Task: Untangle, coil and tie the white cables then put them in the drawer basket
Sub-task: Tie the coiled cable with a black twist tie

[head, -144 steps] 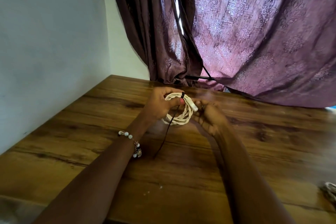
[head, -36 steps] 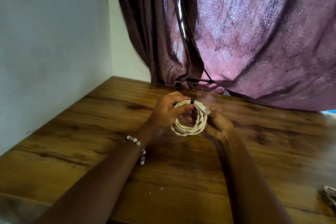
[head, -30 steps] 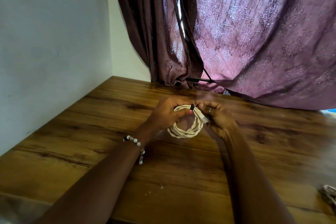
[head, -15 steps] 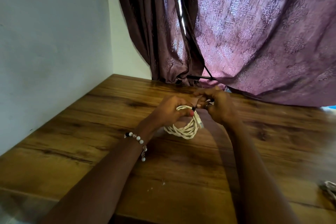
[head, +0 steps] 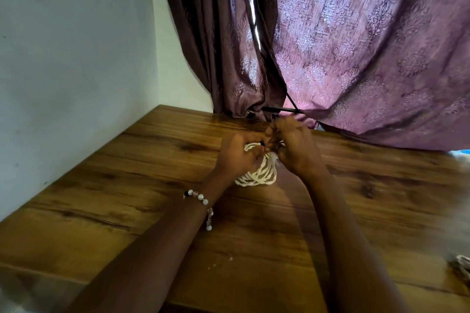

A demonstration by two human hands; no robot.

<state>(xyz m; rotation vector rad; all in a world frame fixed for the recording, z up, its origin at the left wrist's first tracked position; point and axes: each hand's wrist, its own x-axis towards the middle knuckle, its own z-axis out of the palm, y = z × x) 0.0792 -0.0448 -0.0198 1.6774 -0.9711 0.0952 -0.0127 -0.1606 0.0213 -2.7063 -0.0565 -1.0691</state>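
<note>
- White braided cable, coiled into a bundle of loops (head: 256, 175), sits between the 2 hands above the brown wood-grain worktop (head: 127, 185), its lower loops hanging near the surface; whether they touch it cannot be told.
- Left hand (head: 235, 156), with a beaded bracelet of white and pink beads (head: 203, 204) on its wrist, has its fingers curled round the upper left of the coil.
- A small black tie (head: 262, 144) shows at the top of the coil, just between the 2 hands.
- Right hand (head: 296, 148) has its fingers bent and pinched together at that black tie, above the coil's right side.
- Behind the hands hangs a purple patterned curtain (head: 356, 46).
- At the far right edge of the worktop lies another whitish cable end (head: 461, 262), blurred, well apart from the hands.
</note>
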